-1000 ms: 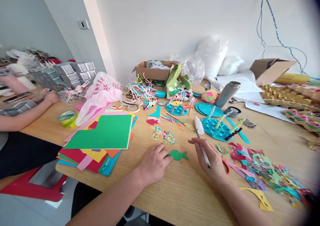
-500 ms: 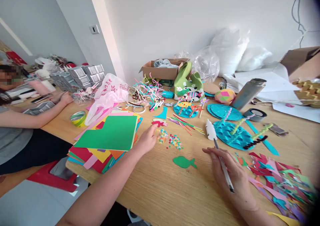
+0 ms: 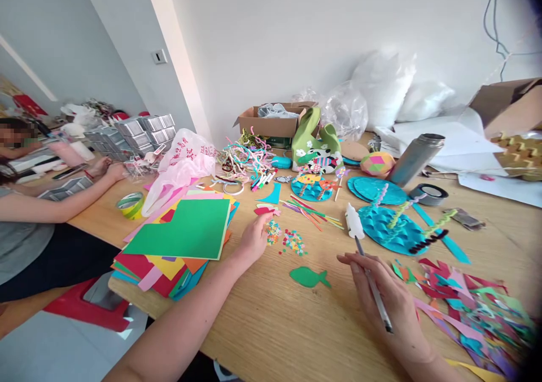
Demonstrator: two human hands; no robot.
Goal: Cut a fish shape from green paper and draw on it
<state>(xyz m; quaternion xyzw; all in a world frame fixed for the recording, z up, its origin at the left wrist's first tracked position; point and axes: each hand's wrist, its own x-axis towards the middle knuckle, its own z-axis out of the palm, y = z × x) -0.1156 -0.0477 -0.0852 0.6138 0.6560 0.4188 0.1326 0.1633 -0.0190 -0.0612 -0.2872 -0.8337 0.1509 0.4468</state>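
Note:
My left hand (image 3: 255, 236) reaches over the wooden table, its fingertips pinched on a small red paper piece (image 3: 265, 209) beside two little heaps of coloured paper dots (image 3: 293, 242). In my right hand (image 3: 383, 286) a pen (image 3: 375, 289) rests between the fingers, its tip near a white glue bottle (image 3: 353, 222) that lies on the table. A green paper fish (image 3: 310, 277) lies flat between my hands. Thin coloured paper strips (image 3: 311, 210) are spread behind the dots.
Stacked coloured paper (image 3: 182, 229) and yellow tape (image 3: 131, 205) lie left. Blue decorated plates (image 3: 392, 229), a steel flask (image 3: 417, 159), black tape (image 3: 428, 194) and paper scraps (image 3: 466, 297) are right. A green bag (image 3: 315, 145) stands behind. Another person's arm (image 3: 84, 193) rests at far left.
My left hand's fingers have closed on the red paper piece and lifted its edge slightly. My right hand still holds the pen. The whole view has shifted a little.

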